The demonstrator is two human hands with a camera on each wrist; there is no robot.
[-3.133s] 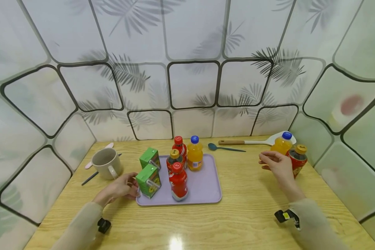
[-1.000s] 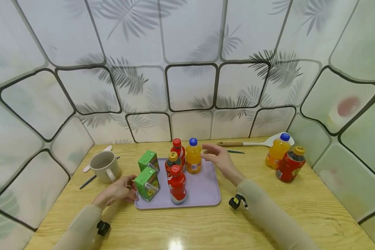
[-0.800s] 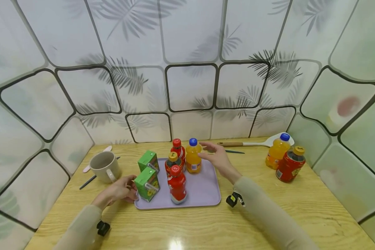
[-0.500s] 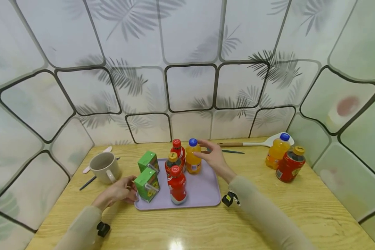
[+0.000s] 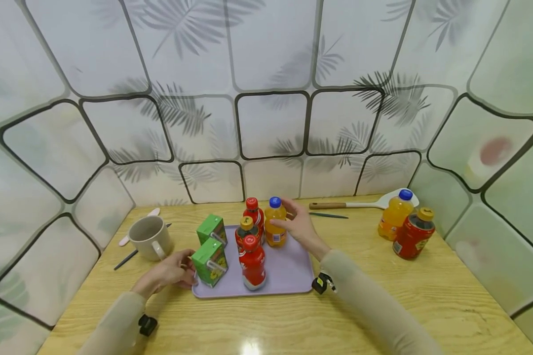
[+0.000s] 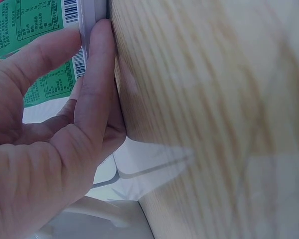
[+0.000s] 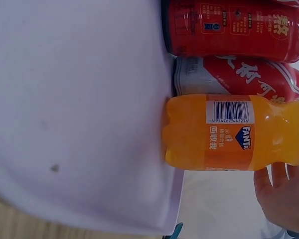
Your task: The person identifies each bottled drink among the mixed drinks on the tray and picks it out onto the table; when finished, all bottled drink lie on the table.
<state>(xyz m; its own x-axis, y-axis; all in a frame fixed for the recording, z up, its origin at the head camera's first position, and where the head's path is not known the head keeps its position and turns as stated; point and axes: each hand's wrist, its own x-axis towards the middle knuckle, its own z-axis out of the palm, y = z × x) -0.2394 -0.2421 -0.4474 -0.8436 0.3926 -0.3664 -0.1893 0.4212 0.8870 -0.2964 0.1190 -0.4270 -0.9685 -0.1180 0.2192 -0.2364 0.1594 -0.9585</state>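
My left hand (image 5: pixel 171 271) is at the left end of the lilac tray (image 5: pixel 288 276). In the left wrist view its thumb and fingers pinch the tray's rim, beside a green drink carton (image 6: pixel 50 82). My right hand (image 5: pixel 299 224) is round the upper part of an orange Fanta bottle (image 5: pixel 275 231), thumb in front and fingers behind. That bottle stands upright on the tray in the right wrist view. Left of it are a red can-patterned bottle (image 7: pixel 239 77), a yellow-capped red bottle (image 5: pixel 245 229) and a red-capped bottle (image 5: pixel 253 266). A second green carton (image 5: pixel 210 229) stands behind the first.
A grey mug (image 5: pixel 148 236) stands left of the tray, with a dark thin utensil (image 5: pixel 126 260) and pink spoon beside it. At the right are another orange bottle (image 5: pixel 395 217) and a yellow-capped bottle (image 5: pixel 413 236). A wooden-handled spatula (image 5: pixel 330 205) lies behind, near a blue spoon (image 5: pixel 333 215).
My right hand has come leftward from the bottles at the right to the orange bottle on the tray, and its fingers have closed round it. The left hand has stayed at the tray's rim.
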